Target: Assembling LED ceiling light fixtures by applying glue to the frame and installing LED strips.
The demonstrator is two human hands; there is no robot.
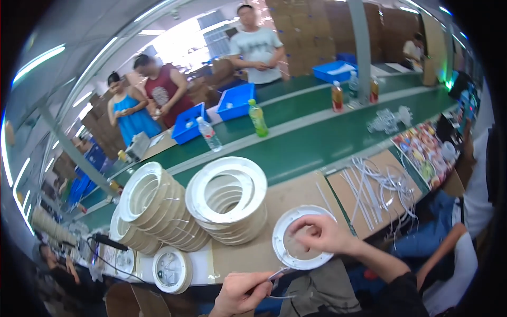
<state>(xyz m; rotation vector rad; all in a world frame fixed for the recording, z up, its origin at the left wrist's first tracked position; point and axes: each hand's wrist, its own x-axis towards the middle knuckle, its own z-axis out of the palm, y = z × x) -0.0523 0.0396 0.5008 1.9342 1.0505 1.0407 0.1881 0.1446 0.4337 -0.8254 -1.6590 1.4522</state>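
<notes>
Single ring (280,244) at table's (296,193) near edge, ring stacks (229,201) to its left, bottles (257,118) on conveyor (317,142) behind.

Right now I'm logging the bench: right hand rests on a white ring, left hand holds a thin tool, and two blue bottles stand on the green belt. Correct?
Not quite. In the head view the right hand rests on the white ring and the left hand holds the thin tool, but the bottles are green and clear, not blue.

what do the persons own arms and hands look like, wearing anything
Both hands are bare, no gloves, rings or watch showing. The left hand enters from the lower edge with little forearm in view. The right hand leads to a bare forearm ending in a dark sleeve near the elbow.
</notes>
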